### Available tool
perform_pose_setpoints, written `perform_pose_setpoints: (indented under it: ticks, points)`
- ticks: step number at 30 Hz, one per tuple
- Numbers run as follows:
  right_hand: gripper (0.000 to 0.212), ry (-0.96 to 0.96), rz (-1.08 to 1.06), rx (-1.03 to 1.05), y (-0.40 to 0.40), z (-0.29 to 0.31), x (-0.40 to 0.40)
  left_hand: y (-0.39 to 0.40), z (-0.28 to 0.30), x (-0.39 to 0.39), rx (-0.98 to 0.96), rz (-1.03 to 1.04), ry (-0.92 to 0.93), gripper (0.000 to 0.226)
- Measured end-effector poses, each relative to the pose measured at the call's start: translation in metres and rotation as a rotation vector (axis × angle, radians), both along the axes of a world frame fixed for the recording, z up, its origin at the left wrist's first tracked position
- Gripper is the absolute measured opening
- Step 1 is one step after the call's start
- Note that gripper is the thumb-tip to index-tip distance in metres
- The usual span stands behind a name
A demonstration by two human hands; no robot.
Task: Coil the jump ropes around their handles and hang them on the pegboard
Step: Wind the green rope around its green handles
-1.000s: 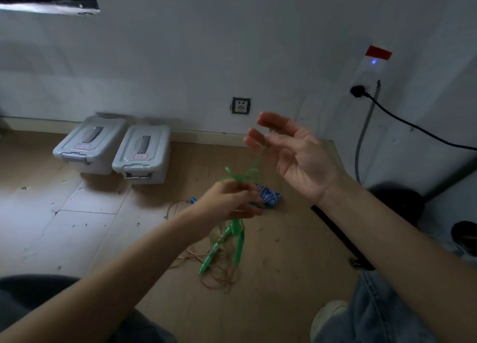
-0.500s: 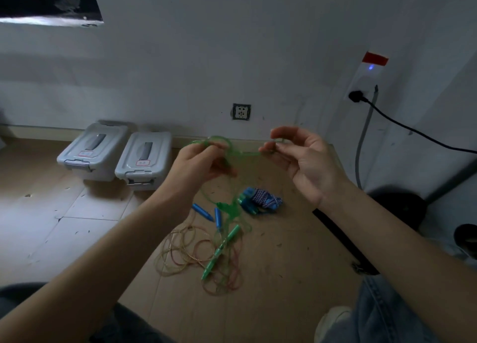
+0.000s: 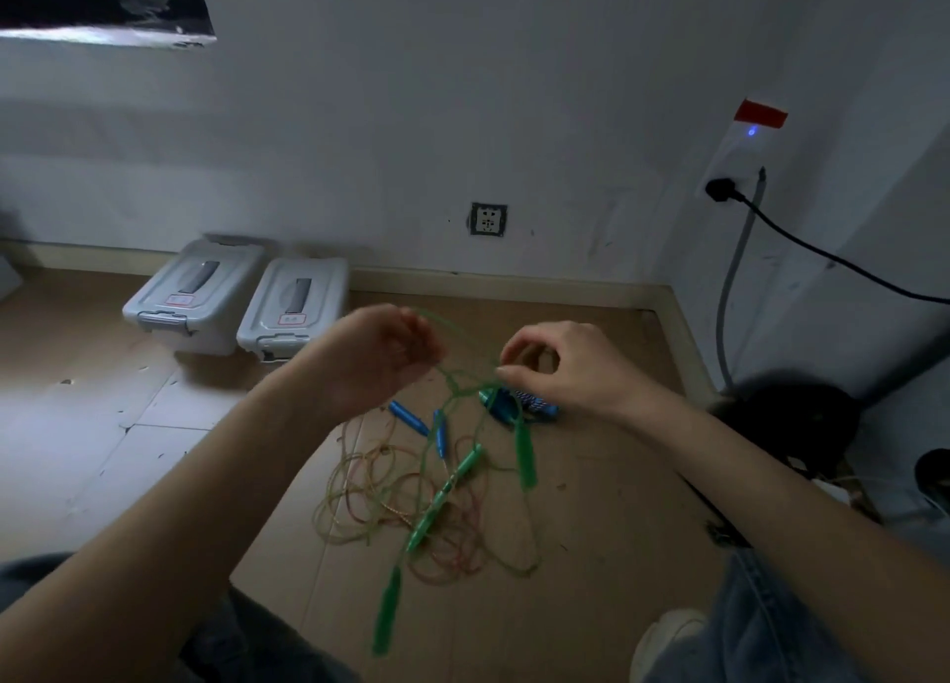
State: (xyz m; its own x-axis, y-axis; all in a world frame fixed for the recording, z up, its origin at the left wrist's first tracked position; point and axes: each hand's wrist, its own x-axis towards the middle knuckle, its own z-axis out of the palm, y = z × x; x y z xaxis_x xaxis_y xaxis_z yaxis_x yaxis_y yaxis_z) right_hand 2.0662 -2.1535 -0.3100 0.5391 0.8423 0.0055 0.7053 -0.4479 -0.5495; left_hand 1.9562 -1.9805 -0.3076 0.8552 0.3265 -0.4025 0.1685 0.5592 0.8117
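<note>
Both hands up over the floor, a green jump rope (image 3: pixel 465 389) strung between them. Left hand (image 3: pixel 383 356) curled round the cord, fingers folded in toward the palm; right hand (image 3: pixel 568 369) pinching the same cord at its fingertips (image 3: pixel 506 371), remaining fingers loosely bent. The cord dips between the two grips, then drops away below them. Its green handles hang lower: one (image 3: pixel 525 454) under the right hand, near vertical; another (image 3: pixel 386 613) far down toward the person's knees, also near vertical, a little blurred. A third green handle (image 3: pixel 446 492) slants between them; which rope it belongs to, cannot tell. Key relation: the handles dangle straight below the hands, long axes up-and-down, and the nearer hanging handle sits closer to the right hand. Judgement: before any wrapping a handle must be gathered up, and the right hand is best placed for it. On the wooden floor (image 3: pixel 591 528) beneath, a loose tangle of thin reddish-yellow rope (image 3: pixel 370 497) with blue handles (image 3: pixel 408 418), plus a bundled blue-and-white rope (image 3: pixel 529 405) just under the right hand. No pegboard in view. Two grey lidded bins (image 3: pixel 241 297) by the wall, well apart from the ropes
</note>
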Motion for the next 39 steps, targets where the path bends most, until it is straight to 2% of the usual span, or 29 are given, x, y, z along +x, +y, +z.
perform_pose_setpoints:
  ticks: [1, 3, 5, 7, 9, 10, 12, 13, 14, 16, 17, 18, 20, 21, 23, 26, 27, 29, 30, 31, 32, 33, 35, 36, 37, 39]
  points:
    - [0.017, -0.053, 0.027, -0.026, -0.002, -0.002, 0.002, 0.005, 0.005, -0.002, -0.155, 0.024, -0.075, 0.014]
    - [0.024, -0.118, 0.007, -0.072, -0.006, -0.002, 0.007, 0.017, 0.015, -0.008, -0.265, 0.042, -0.172, 0.012]
    - [0.038, -0.183, -0.028, -0.146, -0.011, 0.0, 0.012, 0.028, 0.021, -0.012, -0.209, 0.039, -0.177, 0.021]
    - [0.051, -0.11, -0.008, -0.207, -0.012, 0.005, 0.012, 0.03, 0.018, -0.011, -0.048, 0.065, -0.117, 0.023]
    - [0.04, -0.082, 0.058, -0.332, -0.013, 0.005, 0.009, 0.024, 0.012, -0.009, 0.263, 0.056, -0.036, 0.03]
    - [0.029, -0.159, 0.073, -0.396, -0.014, 0.003, 0.008, 0.02, 0.006, -0.009, 0.527, 0.007, 0.009, 0.034]
    - [0.019, -0.378, 0.006, -0.404, -0.016, 0.0, 0.011, 0.018, -0.007, -0.011, 1.302, -0.143, 0.138, 0.037]
    - [0.018, -0.425, -0.058, -0.365, -0.018, -0.002, 0.015, 0.019, -0.012, -0.014, 1.642, -0.203, 0.187, 0.037]
    - [0.02, -0.428, -0.116, -0.321, -0.021, -0.004, 0.021, 0.021, -0.017, -0.016, 1.849, -0.24, 0.239, 0.037]
    - [0.026, -0.402, -0.203, -0.264, -0.027, -0.008, 0.029, 0.025, -0.025, -0.018, 1.997, -0.291, 0.327, 0.037]
    - [0.027, -0.4, -0.233, -0.243, -0.029, -0.01, 0.031, 0.026, -0.028, -0.017, 1.979, -0.363, 0.371, 0.036]
    - [0.028, -0.408, -0.248, -0.215, -0.03, -0.013, 0.033, 0.028, -0.03, -0.016, 1.878, -0.463, 0.408, 0.035]
    - [0.025, -0.389, -0.227, -0.137, -0.028, -0.015, 0.031, 0.03, -0.031, -0.013, 1.493, -0.668, 0.474, 0.03]
    - [0.024, -0.363, -0.191, -0.094, -0.025, -0.014, 0.029, 0.029, -0.03, -0.013, 1.327, -0.708, 0.493, 0.028]
    - [0.023, -0.371, -0.117, -0.036, -0.02, -0.009, 0.021, 0.03, -0.031, -0.013, 1.14, -0.579, 0.493, 0.022]
    - [0.023, -0.507, -0.045, 0.026, -0.015, 0.0, 0.007, 0.035, -0.028, -0.012, 0.892, -0.11, 0.496, 0.027]
    - [0.023, -0.542, -0.022, 0.039, -0.015, 0.003, 0.003, 0.035, -0.027, -0.012, 0.955, -0.039, 0.546, 0.037]
    - [0.023, -0.587, 0.014, 0.057, -0.013, 0.008, -0.003, 0.03, -0.029, -0.012, 1.351, -0.048, 0.731, 0.071]
    - [0.024, -0.604, 0.033, 0.061, -0.012, 0.011, -0.005, 0.023, -0.028, -0.011, 1.525, -0.06, 0.657, 0.081]
    - [0.024, -0.614, 0.059, 0.064, -0.01, 0.012, -0.007, 0.012, -0.026, -0.009, 1.605, -0.091, 0.464, 0.081]
    - [0.023, -0.614, 0.093, 0.071, -0.008, 0.014, -0.011, 0.002, -0.024, -0.006, 1.572, -0.159, 0.223, 0.074]
    - [0.021, -0.608, 0.126, 0.08, -0.007, 0.015, -0.014, -0.009, -0.021, -0.003, 1.437, -0.231, 0.026, 0.06]
    - [0.019, -0.61, 0.164, 0.089, -0.005, 0.018, -0.019, -0.025, -0.018, -0.001, 1.15, -0.302, -0.146, 0.025]
    - [0.019, -0.615, 0.163, 0.083, -0.006, 0.018, -0.019, -0.027, -0.018, 0.0, 1.115, -0.276, -0.157, 0.012]
    - [0.02, -0.613, 0.146, 0.068, -0.006, 0.017, -0.017, -0.026, -0.017, 0.0, 1.17, -0.235, -0.149, 0.007]
    - [0.024, -0.602, 0.091, 0.016, -0.009, 0.013, -0.011, -0.024, -0.011, -0.002, 1.408, -0.155, -0.146, 0.02]
